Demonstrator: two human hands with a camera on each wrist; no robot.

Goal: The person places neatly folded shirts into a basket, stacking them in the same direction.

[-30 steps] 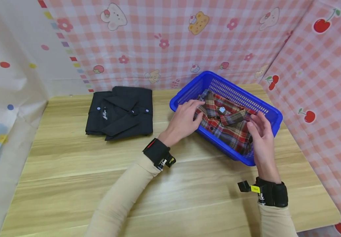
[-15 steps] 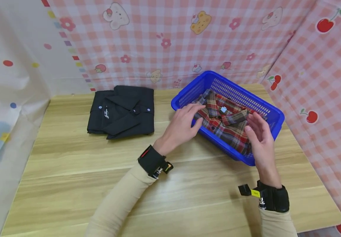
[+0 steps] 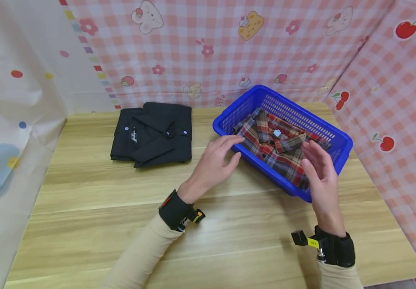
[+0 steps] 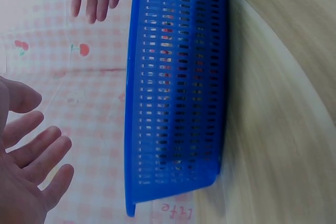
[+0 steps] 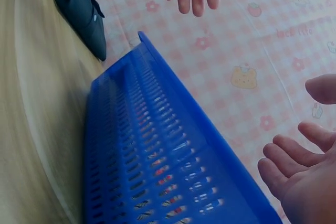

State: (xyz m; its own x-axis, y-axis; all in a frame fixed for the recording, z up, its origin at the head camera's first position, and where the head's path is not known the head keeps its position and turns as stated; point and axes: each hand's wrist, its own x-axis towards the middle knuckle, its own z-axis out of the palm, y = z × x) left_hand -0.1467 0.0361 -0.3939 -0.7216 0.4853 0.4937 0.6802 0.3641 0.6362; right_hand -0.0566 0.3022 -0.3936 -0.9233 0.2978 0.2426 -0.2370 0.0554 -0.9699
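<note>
A folded plaid shirt [image 3: 271, 146] in red, grey and tan lies collar up inside a blue plastic basket [image 3: 262, 170]. My left hand [image 3: 213, 162] hovers over the basket's near left rim, fingers relaxed and holding nothing. Above the basket's right end is my right hand [image 3: 321, 176], fingers loosely bent with nothing in them. Both wrist views show a gap between each hand and the basket's slotted wall [image 4: 178, 87]. A folded black shirt [image 3: 153, 134] with pale buttons lies flat on the table, left of the basket.
The wooden table [image 3: 121, 224] extends in front of the basket and the black shirt. Behind it hangs a pink checked cloth [image 3: 179, 52], with another checked cloth [image 3: 403, 108] on the right side and a white printed one [image 3: 13, 104] at the left.
My left hand has drawn back from over the plaid shirt toward the lower left, out to the rim. The right hand has moved slightly down. Both shirts and the basket stay in place.
</note>
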